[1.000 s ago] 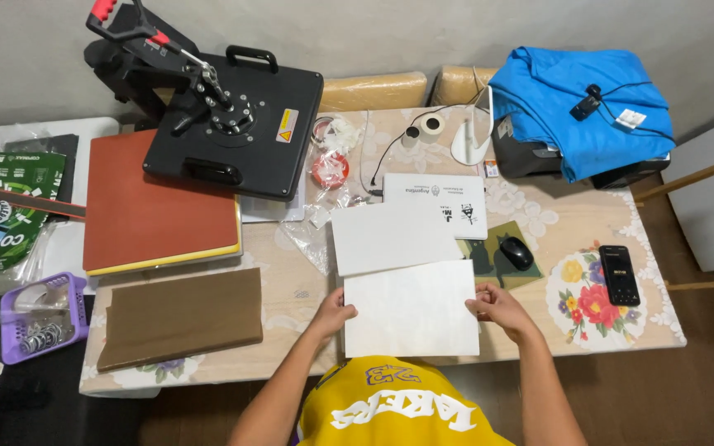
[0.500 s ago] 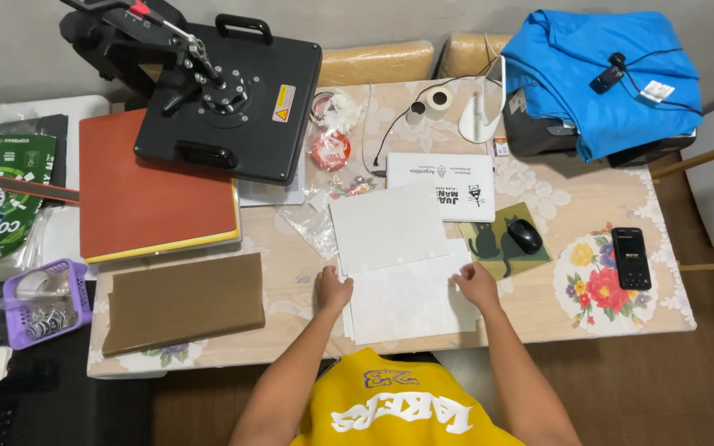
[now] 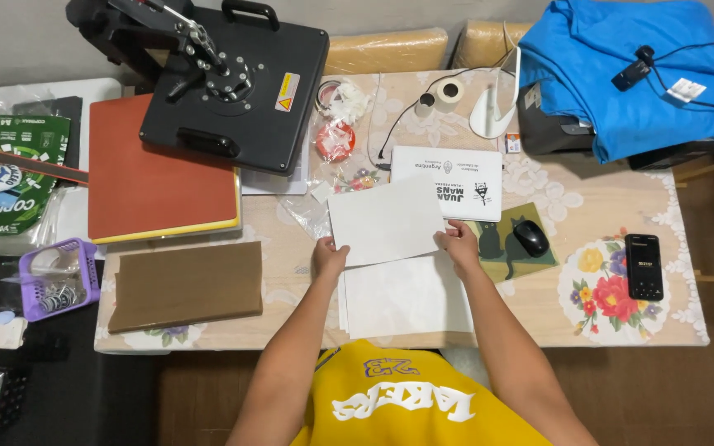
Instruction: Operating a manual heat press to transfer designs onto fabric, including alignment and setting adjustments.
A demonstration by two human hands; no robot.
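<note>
Left hand point(image 3: 329, 256) pinches the lower left edge of a white sheet point(image 3: 386, 219), and right hand point(image 3: 459, 245) pinches its right edge, fingers closed on the paper; the sheet is tilted and overlaps the near edge of the white laptop point(image 3: 448, 182). Directly nearer the person than the laptop, a stack of white paper point(image 3: 406, 297) lies flat on the surface point(image 3: 539, 306). Right of the laptop's near corner sits a black mouse point(image 3: 530, 237) on a cat-print pad point(image 3: 502, 248); well left of the laptop stands the black heat press point(image 3: 233, 83).

The person wears a sleeveless yellow jersey with white, purple-edged lettering and numerals, both arms bare.
</note>
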